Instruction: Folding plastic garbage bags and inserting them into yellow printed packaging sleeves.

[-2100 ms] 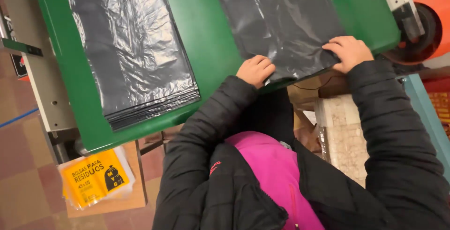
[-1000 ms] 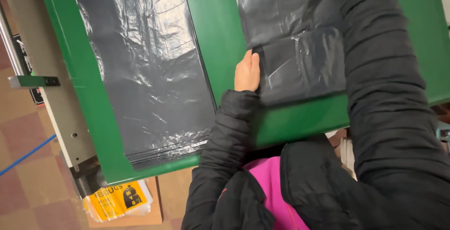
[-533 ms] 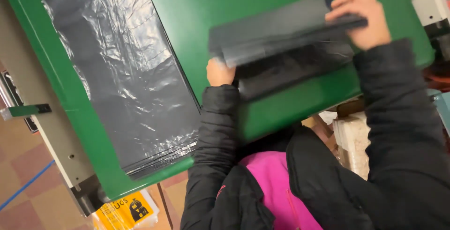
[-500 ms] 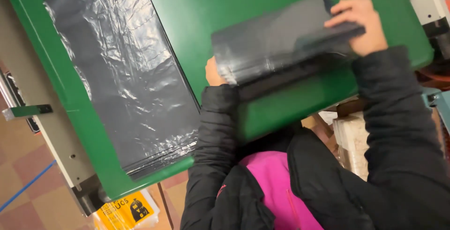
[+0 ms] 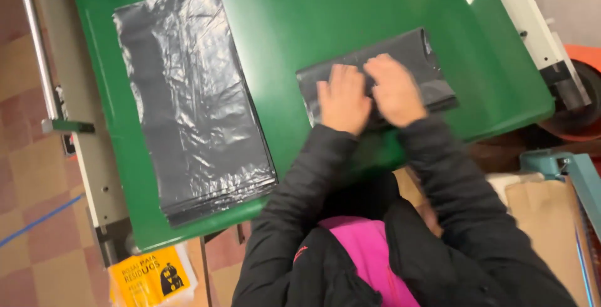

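Observation:
A folded stack of dark grey plastic bags [image 5: 407, 56] lies on the green table [image 5: 325, 13] near its front edge. My left hand [image 5: 341, 99] presses flat on the left half of the folded stack, fingers together. Right beside it, my right hand [image 5: 393, 91] also presses palm down on the stack. A second, unfolded flat stack of grey bags [image 5: 188, 94] lies to the left on the same table, apart from both hands.
A grey metal machine frame [image 5: 69, 113] runs along the table's left side. A white and orange machine part [image 5: 563, 69] stands at the right. A yellow printed packet [image 5: 150, 276] lies below the table's front left corner. Brown cardboard [image 5: 544, 219] sits lower right.
The right hand brought the far end of the right bag stack over and down, folding it. Both hands now press flat on the folded stack. The view has shifted to the right.

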